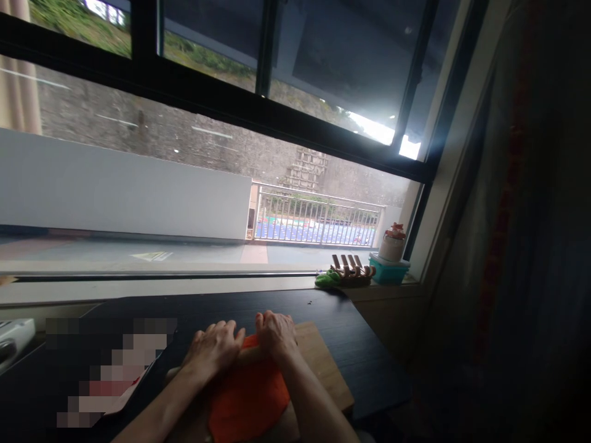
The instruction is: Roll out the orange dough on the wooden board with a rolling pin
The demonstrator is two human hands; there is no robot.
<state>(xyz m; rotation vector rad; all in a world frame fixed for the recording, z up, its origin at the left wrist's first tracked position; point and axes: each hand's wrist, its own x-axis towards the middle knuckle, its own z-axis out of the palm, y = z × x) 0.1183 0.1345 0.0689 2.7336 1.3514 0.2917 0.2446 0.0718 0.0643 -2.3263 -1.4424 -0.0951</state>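
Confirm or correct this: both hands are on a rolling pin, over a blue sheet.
The colour is wrong: the head view shows an orange sheet. The left hand and right hand are on the rolling pin over it.

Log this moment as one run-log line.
left hand: on pale cylindrical rolling pin | right hand: on same pin | pin: across flat orange sheet | sheet: over brown rectangular wooden board

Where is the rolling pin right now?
In the head view, the rolling pin is low and just left of centre, lying across the orange sheet beneath the person's left hand and right hand.
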